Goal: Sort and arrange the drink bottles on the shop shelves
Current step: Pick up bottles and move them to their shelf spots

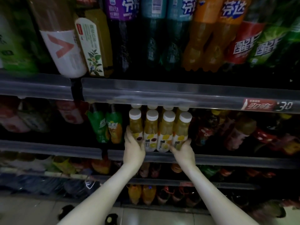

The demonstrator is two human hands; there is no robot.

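A row of yellow juice bottles (162,132) with white caps stands at the front of the middle shelf (227,160), more white caps showing behind them. My left hand (133,146) wraps round the lower part of the leftmost bottle (135,125). My right hand (183,149) curls round the base of the rightmost bottle (181,130). Both hands press the row from its two ends.
Two green juice pouches (105,127) stand left of the row; dark tea bottles (235,132) lie to its right. Large soda bottles (203,33) fill the shelf above, behind a clear rail (178,91). Lower shelves hold more drinks (141,194).
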